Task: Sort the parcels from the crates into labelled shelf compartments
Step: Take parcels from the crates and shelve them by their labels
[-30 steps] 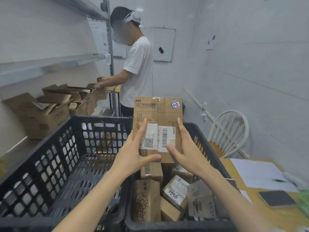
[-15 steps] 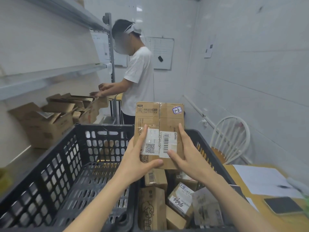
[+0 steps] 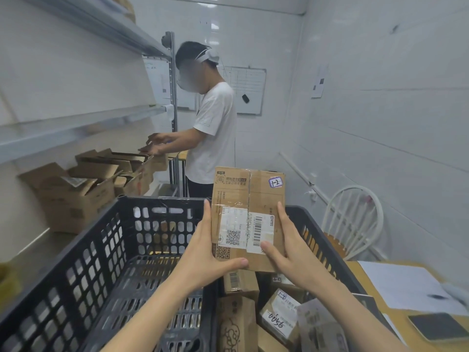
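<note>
I hold a flat cardboard parcel (image 3: 243,196) upright above the right black crate (image 3: 319,240). It carries a white shipping label with a barcode and a small sticker reading "1-2" at its top right. My left hand (image 3: 205,250) grips its left edge, thumb under the bottom. My right hand (image 3: 286,247) grips its right edge, thumb on the label. Several more parcels (image 3: 279,316) lie in the right crate below. The left black crate (image 3: 83,270) has no parcels showing. Metal shelves (image 3: 76,123) run along the left wall.
A person in a white T-shirt (image 3: 210,128) stands ahead at the shelf, hands on open cardboard boxes (image 3: 76,189). A white chair (image 3: 355,219) stands at the right wall. A wooden table (image 3: 406,323) with paper and a dark phone is at the lower right.
The view has tilted upward, so the parcel and crates sit lower in the frame. My hands keep the same hold on the parcel. The other person's hands moved slightly at the boxes.
</note>
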Motion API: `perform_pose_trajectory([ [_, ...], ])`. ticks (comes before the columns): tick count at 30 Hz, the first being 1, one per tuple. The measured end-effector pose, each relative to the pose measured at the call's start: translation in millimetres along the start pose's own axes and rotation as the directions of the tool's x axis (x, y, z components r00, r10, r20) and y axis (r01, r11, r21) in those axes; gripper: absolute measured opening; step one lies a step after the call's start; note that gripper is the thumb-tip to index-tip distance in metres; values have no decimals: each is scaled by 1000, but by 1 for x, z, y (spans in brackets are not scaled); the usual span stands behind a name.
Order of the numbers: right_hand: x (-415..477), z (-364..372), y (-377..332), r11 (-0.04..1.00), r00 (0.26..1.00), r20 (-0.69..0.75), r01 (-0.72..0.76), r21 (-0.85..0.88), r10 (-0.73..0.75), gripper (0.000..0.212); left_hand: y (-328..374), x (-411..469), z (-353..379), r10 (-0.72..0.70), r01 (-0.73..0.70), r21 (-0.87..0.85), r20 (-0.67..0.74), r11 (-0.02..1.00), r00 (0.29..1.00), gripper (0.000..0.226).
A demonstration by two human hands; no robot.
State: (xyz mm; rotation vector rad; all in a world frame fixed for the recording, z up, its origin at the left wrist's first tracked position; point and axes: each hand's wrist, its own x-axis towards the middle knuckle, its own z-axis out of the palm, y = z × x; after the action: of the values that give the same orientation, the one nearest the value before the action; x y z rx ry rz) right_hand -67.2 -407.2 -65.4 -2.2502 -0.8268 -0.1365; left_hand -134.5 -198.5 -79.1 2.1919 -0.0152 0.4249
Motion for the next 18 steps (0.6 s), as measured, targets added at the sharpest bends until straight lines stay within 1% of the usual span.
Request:
perform_pose_trajectory([
  [3,2,-1,-2,1000,1000,15,-9,21,8,89,-1,3,-2,-19,19,-5,0,1000,1000,150],
  [9,7,-2,-1,1000,999,40,-16,21,15,90,-5,10,-4,-17,21,-55,72,998,997,144],
  [15,15,-7,-1,1000,996,86,-16,0,16,92,-5,12,-6,14,-12,-29,86,1000,996,128],
  [18,18,-9,0,1000,995,101,-14,-6,15,93,-5,14,-8,16,-12,-38,83,999,996,124],
])
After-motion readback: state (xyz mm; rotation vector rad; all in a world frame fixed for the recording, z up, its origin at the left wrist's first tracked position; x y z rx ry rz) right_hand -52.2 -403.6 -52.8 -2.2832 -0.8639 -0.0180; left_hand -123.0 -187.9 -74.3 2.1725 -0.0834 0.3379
